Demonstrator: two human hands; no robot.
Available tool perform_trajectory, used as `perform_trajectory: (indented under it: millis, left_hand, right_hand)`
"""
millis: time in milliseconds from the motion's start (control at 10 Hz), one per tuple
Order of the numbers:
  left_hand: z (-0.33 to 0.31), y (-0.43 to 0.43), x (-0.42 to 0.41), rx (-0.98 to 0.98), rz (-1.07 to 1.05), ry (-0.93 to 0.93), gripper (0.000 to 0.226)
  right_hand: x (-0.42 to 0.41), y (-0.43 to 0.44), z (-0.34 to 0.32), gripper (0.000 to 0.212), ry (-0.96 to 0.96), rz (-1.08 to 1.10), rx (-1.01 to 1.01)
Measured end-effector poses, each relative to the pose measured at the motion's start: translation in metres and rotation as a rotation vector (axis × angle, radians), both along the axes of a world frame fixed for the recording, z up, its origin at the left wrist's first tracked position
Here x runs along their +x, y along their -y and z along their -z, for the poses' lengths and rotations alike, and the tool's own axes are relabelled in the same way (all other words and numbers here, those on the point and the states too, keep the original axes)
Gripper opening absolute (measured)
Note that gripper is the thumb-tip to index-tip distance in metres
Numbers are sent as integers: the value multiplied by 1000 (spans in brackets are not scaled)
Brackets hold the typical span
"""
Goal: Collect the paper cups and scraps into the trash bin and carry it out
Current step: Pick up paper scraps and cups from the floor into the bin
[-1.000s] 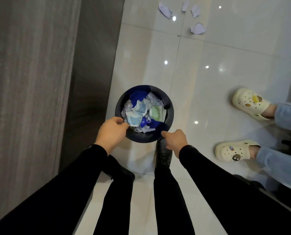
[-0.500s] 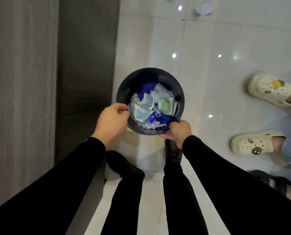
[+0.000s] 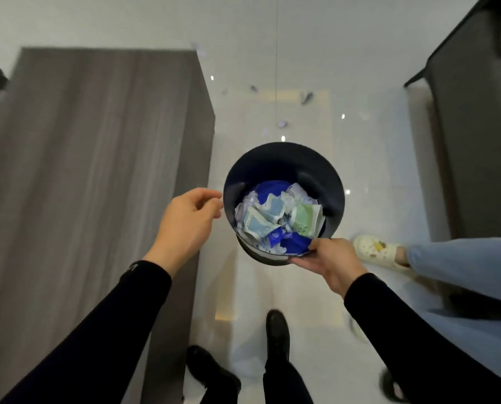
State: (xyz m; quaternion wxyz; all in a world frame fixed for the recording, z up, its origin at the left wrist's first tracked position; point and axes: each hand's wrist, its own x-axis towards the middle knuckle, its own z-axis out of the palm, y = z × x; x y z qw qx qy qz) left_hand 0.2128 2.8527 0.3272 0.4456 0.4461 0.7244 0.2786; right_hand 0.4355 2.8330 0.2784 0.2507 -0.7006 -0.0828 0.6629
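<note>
A: How far along?

B: The bin (image 3: 284, 176) is lifted, crushed cups (image 3: 275, 217) inside. The right hand (image 3: 328, 263) pinches its near rim. The left hand (image 3: 188, 223) hangs loosely curled, holding nothing, just beside the rim.

A: Anything left?

B: Scraps (image 3: 306, 97) lie on the floor (image 3: 374, 176) well beyond both hands, so collecting looks unfinished.

A: The room?

B: Glossy pale tile; a grey table (image 3: 97, 170) beside the left hand.
</note>
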Motion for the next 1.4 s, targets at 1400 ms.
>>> perform_trajectory:
  millis: [1400]
  left_hand:
    - [-149,-589,154,231,-302,89,16]
  right_hand:
    - [217,-651,-204,12,126,-96,250]
